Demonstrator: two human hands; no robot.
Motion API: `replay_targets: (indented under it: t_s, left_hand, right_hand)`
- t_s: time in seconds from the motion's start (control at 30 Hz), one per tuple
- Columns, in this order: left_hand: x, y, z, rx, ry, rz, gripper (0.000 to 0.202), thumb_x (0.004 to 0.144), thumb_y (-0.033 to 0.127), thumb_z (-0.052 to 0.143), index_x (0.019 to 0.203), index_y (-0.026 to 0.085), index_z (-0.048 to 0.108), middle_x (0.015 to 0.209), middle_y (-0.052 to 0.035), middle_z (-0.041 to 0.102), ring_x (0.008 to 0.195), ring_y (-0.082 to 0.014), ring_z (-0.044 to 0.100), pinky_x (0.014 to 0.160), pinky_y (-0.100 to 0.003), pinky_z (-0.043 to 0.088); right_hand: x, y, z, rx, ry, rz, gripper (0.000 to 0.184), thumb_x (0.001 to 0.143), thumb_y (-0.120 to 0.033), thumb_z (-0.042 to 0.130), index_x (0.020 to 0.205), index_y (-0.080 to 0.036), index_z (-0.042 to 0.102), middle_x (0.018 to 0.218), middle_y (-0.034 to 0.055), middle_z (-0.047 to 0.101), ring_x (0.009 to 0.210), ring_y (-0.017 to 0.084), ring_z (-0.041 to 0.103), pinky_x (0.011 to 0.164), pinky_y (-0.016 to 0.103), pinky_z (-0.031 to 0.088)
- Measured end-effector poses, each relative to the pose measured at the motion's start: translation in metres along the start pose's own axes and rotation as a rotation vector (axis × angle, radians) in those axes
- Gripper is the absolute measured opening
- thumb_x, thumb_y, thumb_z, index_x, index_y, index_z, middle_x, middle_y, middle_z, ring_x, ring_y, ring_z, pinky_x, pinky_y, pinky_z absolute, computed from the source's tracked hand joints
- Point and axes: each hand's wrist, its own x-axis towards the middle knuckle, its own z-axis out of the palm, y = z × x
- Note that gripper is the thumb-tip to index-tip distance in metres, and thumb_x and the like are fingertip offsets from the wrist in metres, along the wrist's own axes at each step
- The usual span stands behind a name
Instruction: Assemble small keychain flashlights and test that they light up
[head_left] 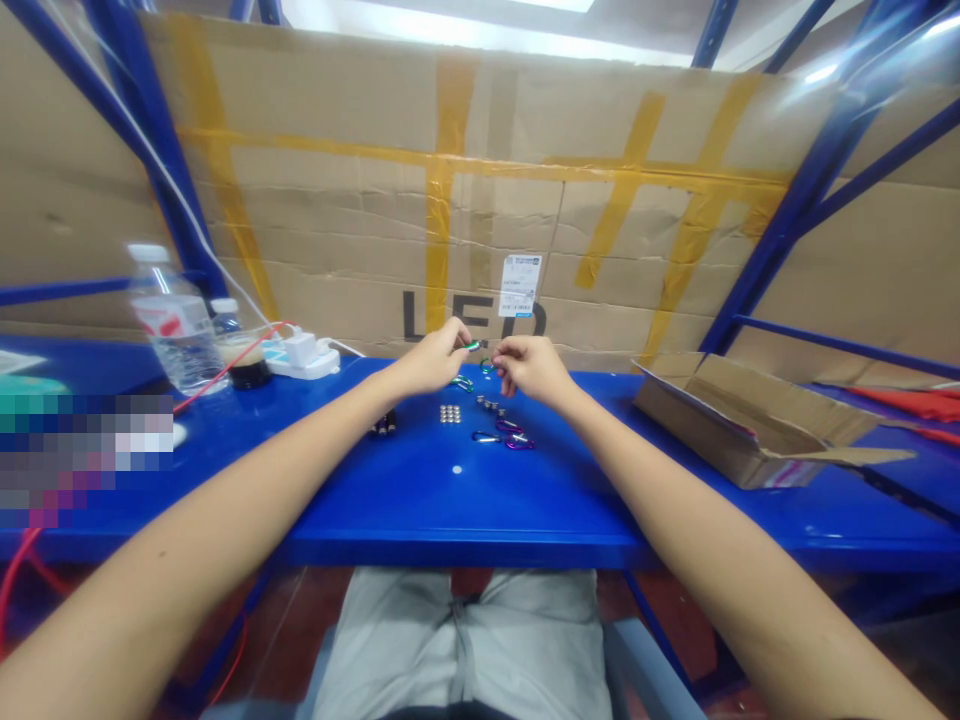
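Note:
My left hand [439, 357] is closed in a pinch around a small shiny green piece [472, 346] with a silvery end; its exact kind is unclear. Just to the right, my right hand [531, 366] has its fingers pinched beside a green loop [487, 366] that looks like a carabiner. The loop seems to be at its fingertips. Under the hands lies another green carabiner [463, 383]. Nearer me are a block of small silver discs [450, 413], several small silver parts [491, 405] and purple carabiners [519, 441]. Black cylinders [384, 423] are partly hidden by my left forearm.
An open cardboard box [739, 430] stands on the blue table [465, 510] at right. On the left are a water bottle [174, 325], a smaller bottle with dark liquid [244, 350] and a white power strip [304, 360]. A large cardboard sheet [337, 230] closes the back.

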Motion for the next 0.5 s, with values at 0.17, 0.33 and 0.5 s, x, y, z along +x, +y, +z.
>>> replay_targets:
  t_s: [0.17,0.33,0.5]
  left_hand:
    - [-0.0036,0.0030,0.0032,0.092,0.022,0.167,0.014,0.091,0.023,0.050,0.096,0.019,0.063,0.096,-0.0060,0.071,0.091,-0.0204,0.064,0.084,-0.033,0.048]
    - [-0.0022,0.0003,0.0034,0.201,0.024,0.266,0.021,0.092,0.022,0.048,0.097,0.018,0.068,0.100,-0.0077,0.073,0.095,-0.0219,0.066,0.088,-0.034,0.048]
    - [-0.0014,-0.0027,0.0029,0.294,-0.002,0.337,0.024,0.092,0.022,0.047,0.098,0.017,0.070,0.097,-0.0092,0.072,0.093,-0.0230,0.065,0.085,-0.035,0.048]
  right_hand:
    - [-0.0019,-0.0027,0.0004,-0.075,0.018,-0.037,0.011,0.082,-0.015,0.057,0.072,-0.016,0.062,0.056,0.0003,0.061,0.043,0.014,0.062,0.041,0.023,0.049]
    - [-0.0033,-0.0052,-0.0003,-0.204,0.020,-0.082,0.015,0.082,-0.009,0.053,0.073,-0.016,0.062,0.051,-0.0013,0.058,0.042,0.014,0.061,0.047,0.024,0.049]
    - [-0.0051,-0.0093,-0.0013,-0.425,0.021,-0.207,0.021,0.081,-0.003,0.049,0.076,-0.016,0.066,0.057,0.0014,0.064,0.053,0.016,0.064,0.061,0.027,0.049]
